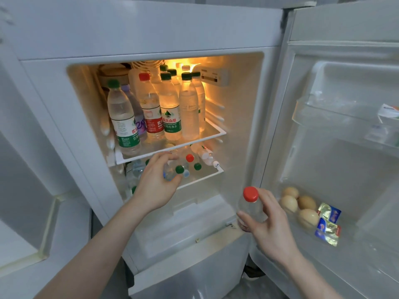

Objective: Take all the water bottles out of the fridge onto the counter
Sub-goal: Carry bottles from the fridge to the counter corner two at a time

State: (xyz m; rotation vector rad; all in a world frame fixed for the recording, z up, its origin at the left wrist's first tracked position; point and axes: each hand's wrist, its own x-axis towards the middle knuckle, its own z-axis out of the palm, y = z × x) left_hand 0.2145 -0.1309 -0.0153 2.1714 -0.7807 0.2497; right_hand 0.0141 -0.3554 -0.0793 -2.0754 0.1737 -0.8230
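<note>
Fridge (151, 35) wide open, door swung right, and the upper shelf (212, 136) is packed with upright bottles (170, 108). Below it, the lower shelf (200, 178) holds more lying down, long axes running front to back, caps pointing out at us. Left hand (155, 186) is the one in there, fingers curled round a green-capped bottle (174, 170) at the shelf's front edge; a straight pull toward the body should free it. Right hand (269, 221) hangs outside, low by the door, fingers wrapped round a red-capped bottle (251, 203), upright. No desk in view.
</note>
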